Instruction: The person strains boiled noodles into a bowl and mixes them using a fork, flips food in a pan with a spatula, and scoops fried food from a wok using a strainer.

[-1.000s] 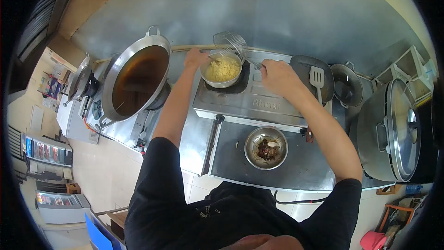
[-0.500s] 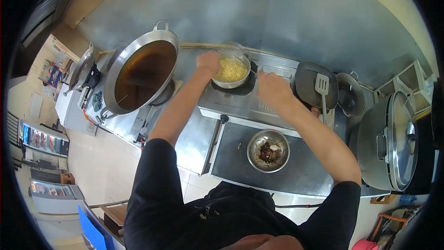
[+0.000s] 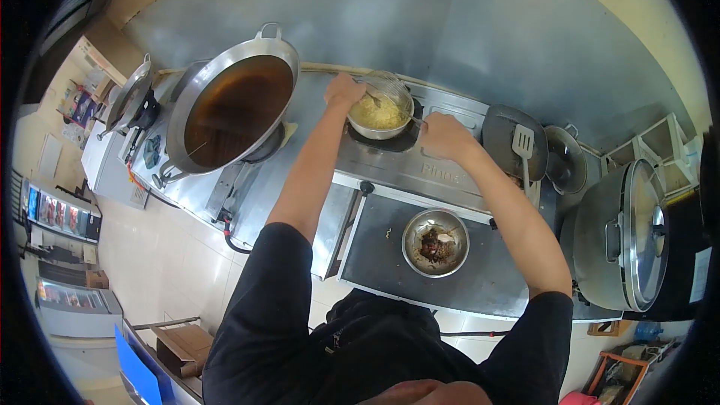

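A metal pot (image 3: 379, 134) of pale yellow noodles (image 3: 380, 114) stands on the stove burner. My left hand (image 3: 346, 91) is closed at the pot's left rim around a small metal utensil that looks like a fork (image 3: 373, 99), its end in the noodles. From the right, my right hand (image 3: 445, 136) closes on a thin handle (image 3: 417, 119) that reaches the pot's rim; whether it belongs to the pot or the strainer is unclear. A wire strainer (image 3: 391, 84) shows at the pot's back edge. Nearer me, a steel bowl (image 3: 410, 257) holds dark seasoning and a white dab.
A large wok (image 3: 177, 131) of brown liquid stands left. Right of the stove are a square pan (image 3: 499, 129) with a slotted spatula (image 3: 523, 144), a smaller wok (image 3: 568, 165) and a big lidded pot (image 3: 601, 244). A metal wall (image 3: 360, 15) rises behind.
The fork-like utensil now shows at my left hand, over the noodles. My right hand stays near the pot's right side. The whole view has shifted slightly with my head.
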Motion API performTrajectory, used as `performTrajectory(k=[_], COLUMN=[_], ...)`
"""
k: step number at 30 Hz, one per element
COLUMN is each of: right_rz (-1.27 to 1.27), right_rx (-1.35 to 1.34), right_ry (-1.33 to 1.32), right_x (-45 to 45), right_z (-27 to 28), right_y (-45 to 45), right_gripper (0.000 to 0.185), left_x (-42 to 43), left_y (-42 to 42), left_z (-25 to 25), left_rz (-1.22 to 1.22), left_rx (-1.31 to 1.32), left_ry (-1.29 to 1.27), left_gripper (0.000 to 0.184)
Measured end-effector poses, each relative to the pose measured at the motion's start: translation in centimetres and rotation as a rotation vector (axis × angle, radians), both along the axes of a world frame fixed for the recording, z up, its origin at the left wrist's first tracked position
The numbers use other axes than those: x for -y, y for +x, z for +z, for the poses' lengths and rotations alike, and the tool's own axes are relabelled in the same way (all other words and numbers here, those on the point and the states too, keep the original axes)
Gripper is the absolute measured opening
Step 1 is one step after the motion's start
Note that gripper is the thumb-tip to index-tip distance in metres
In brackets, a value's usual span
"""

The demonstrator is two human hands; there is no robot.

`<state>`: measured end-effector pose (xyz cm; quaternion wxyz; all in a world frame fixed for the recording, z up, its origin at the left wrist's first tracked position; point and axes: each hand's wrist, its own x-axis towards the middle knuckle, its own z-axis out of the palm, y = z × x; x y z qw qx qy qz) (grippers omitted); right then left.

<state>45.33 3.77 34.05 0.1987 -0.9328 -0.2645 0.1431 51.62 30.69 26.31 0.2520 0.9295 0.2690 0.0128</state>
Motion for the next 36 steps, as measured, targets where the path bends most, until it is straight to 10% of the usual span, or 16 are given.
performTrajectory(k=[10, 17, 23, 36], right_rz=[0.053, 0.026, -0.258, -0.31], right_rx=[0.127, 0.122, -0.769, -0.851], right_ry=[-0.144, -0.045, 0.508, 0.779], right_x=[-0.3, -0.7, 2.0, 5.4], right_z=[1.2, -2.1, -2.1, -1.7], right_y=[-1.4, -0.3, 1.9, -0.5], right_gripper=[0.025, 0.024, 0.024, 0.03], left_x=[2.0, 2.2, -1.3, 0.1], left_y=[-1.2, -0.8, 3.5, -2.2], left_z=[1.7, -0.3, -7.2, 1.8], left_rz=[-0.184, 0.039, 0.085, -0.018], left_rx=[-0.091, -0.033, 0.123, 0.168], left_ry=[0.465, 0.051, -0.261, -0.114], left_gripper=[0.032, 0.041, 0.047, 0.04])
